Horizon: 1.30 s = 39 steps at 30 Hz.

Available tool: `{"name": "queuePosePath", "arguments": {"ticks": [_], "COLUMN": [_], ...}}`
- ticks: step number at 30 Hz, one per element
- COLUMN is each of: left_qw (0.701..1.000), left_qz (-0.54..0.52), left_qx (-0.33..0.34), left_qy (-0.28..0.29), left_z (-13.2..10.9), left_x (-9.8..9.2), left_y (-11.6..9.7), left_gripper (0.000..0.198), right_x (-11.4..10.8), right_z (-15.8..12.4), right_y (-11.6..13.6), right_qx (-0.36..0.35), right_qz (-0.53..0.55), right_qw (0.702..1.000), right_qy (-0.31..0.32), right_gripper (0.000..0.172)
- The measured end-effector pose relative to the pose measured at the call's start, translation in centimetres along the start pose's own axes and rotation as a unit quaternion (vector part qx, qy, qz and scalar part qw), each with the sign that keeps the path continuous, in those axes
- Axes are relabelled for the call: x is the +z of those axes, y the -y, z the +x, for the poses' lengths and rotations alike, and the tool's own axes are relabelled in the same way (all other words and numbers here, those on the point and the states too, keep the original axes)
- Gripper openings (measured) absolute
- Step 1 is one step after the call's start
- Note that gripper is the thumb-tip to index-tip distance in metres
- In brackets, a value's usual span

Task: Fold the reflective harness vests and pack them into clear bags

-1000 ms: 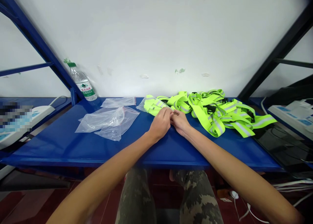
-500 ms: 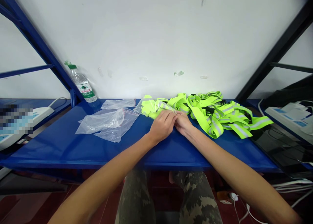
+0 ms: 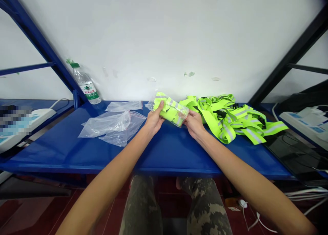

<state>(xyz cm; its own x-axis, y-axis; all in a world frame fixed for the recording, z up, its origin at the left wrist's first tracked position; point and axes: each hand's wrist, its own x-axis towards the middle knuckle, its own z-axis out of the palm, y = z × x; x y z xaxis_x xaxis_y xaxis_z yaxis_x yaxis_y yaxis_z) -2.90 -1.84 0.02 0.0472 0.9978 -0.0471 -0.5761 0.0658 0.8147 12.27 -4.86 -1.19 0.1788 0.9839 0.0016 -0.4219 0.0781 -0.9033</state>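
Note:
Between my two hands is a clear plastic bag [image 3: 171, 109] with a folded neon-yellow reflective strap inside, tilted above the blue tabletop. My left hand [image 3: 154, 119] grips its left side, thumb on top and fingers underneath. At the bag's right end my right hand [image 3: 193, 123] pinches the edge; some of its fingers are hidden behind the bag. Just right of that hand lies a loose heap of neon-yellow reflective straps [image 3: 228, 120] with black buckles. Several clear zip bags [image 3: 110, 124] lie flat to the left.
A water bottle [image 3: 88, 86] with a green cap leans against the wall at the back left. White power strips lie on both sides, the right one [image 3: 302, 124] beside a dark glossy panel [image 3: 289, 153]. The blue table [image 3: 174, 156] ends at its front edge above my knees.
My left hand has moved left, away from my right hand, to the bag's left side. The filled bag has been raised and tilted and now shows between both hands.

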Motion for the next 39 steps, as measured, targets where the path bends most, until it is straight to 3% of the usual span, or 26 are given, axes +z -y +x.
{"name": "queuePosePath", "arguments": {"ticks": [7, 12, 16, 23, 33, 39], "left_qw": [0.998, 0.995, 0.995, 0.995, 0.992, 0.99], "left_qz": [-0.028, -0.045, -0.044, -0.039, 0.003, 0.003], "left_qx": [0.003, -0.015, 0.003, -0.033, -0.081, -0.105], "left_qy": [0.06, 0.094, 0.085, 0.085, 0.095, 0.09], "left_z": [-0.7, -1.6, -2.0, -1.9, -1.7, -1.7], "left_x": [0.5, 1.5, 2.0, 1.7, 1.1, 0.7], "left_y": [0.8, 0.8, 1.0, 1.7, 2.3, 1.6], "left_gripper": [0.037, 0.045, 0.038, 0.034, 0.036, 0.034], "right_x": [0.3, 0.7, 0.7, 0.8, 0.7, -0.3], "right_z": [-0.2, -0.3, -0.4, -0.5, -0.4, 0.1], "right_y": [-0.3, -0.2, -0.2, 0.6, 0.4, 0.3], "right_qx": [0.041, 0.049, 0.059, 0.088, 0.075, 0.051], "right_qz": [0.022, 0.046, 0.031, 0.061, 0.025, -0.065], "right_qw": [0.999, 0.998, 0.997, 0.993, 0.997, 0.997], "right_qy": [-0.006, 0.007, 0.037, 0.044, -0.015, 0.002], "right_gripper": [0.036, 0.035, 0.025, 0.017, 0.019, 0.026]}}
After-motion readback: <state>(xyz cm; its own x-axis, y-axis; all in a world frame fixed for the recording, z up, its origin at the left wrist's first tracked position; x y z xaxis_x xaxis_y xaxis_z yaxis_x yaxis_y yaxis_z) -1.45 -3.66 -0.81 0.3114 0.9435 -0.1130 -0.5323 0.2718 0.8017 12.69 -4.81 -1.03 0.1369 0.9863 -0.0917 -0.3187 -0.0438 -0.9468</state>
